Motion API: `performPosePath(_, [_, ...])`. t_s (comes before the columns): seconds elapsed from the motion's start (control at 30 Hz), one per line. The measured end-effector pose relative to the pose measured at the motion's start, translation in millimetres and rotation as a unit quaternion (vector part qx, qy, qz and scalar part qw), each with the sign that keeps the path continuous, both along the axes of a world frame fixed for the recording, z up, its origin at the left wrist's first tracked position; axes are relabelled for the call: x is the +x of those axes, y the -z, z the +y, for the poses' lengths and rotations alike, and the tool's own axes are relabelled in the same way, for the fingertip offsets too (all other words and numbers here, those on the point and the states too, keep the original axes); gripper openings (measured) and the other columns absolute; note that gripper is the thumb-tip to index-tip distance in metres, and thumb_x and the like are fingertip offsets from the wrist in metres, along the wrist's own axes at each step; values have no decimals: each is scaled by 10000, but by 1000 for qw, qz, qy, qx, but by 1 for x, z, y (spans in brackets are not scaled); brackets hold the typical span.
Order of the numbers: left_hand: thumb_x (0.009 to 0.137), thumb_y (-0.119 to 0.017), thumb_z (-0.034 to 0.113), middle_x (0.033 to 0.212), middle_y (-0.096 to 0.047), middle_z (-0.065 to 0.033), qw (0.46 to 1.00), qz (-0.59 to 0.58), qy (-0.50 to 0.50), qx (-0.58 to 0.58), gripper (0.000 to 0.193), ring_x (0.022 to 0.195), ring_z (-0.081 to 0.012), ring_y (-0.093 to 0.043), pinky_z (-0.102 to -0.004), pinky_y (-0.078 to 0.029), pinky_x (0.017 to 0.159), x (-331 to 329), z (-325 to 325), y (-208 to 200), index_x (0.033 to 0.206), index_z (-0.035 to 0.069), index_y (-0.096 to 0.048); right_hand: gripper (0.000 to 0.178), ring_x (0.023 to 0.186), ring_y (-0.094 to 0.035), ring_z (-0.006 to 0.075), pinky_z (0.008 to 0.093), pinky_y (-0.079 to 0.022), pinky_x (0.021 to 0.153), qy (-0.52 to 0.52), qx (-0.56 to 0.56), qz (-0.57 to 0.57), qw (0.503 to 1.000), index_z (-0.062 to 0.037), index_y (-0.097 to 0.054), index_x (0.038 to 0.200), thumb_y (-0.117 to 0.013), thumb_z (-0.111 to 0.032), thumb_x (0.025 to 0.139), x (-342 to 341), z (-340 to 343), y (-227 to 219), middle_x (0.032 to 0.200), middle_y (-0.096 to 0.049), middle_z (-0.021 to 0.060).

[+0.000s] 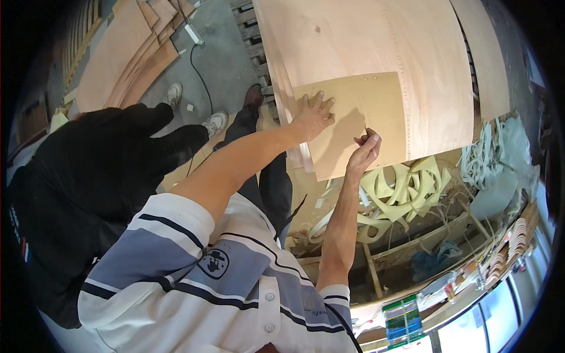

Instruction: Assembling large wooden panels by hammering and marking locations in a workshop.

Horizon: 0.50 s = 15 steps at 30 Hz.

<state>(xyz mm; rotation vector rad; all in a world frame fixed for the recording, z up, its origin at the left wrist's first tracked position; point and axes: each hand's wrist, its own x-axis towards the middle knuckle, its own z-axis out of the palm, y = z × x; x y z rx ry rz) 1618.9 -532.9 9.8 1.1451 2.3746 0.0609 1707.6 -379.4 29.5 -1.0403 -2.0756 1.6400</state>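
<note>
My left hand (315,116) lies with fingers spread on a tan rectangular sheet (385,97), pressing near its left edge. The sheet rests on a large pale plywood panel (435,88) and overhangs the panel's near edge. Over the sheet's right half, my right hand (368,147) is closed in a pinch. Something thin and dark shows at its fingertips, too small to name. Both hands cast shadows on the sheet.
Another person in black clothing (88,159) bends close on my left. Stacked plywood pieces (126,59) and a white power strip (193,34) lie beyond. Yellow curved foam offcuts (394,191), a wooden frame (406,250) and white strips (479,156) sit at the near right.
</note>
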Motion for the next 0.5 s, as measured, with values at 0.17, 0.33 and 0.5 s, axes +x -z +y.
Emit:
performPosePath(0.17, [848, -523, 157, 1519, -206, -154, 997, 26, 76, 10, 482, 1351, -447, -241, -621, -356, 980, -12, -11, -1, 1326, 196, -471, 442, 680, -524, 153, 285, -465, 623, 39, 44, -19, 998, 54, -531, 1121, -379, -345, 1007, 7, -14, -10, 895, -601, 129])
performPosePath(0.33, [808, -538, 166, 1486, -289, -161, 984, 66, 161, 51, 525, 1248, -420, -387, -489, -485, 886, -28, -18, 35, 1328, 209, -481, 403, 641, -537, 141, 278, -458, 583, 148, 37, -99, 983, 47, -523, 1114, -407, -322, 1001, 69, -18, -9, 879, -643, 144])
performPosePath(0.5, [801, -546, 142, 1498, -272, -160, 966, 126, 226, -1, 603, 1250, -401, -373, -361, -518, 850, -30, -13, 27, 1386, 220, -424, 156, 658, -571, 144, 270, -489, 600, 170, 135, -110, 970, 21, -567, 1002, -582, -88, 890, 183, -40, 51, 852, -635, 104])
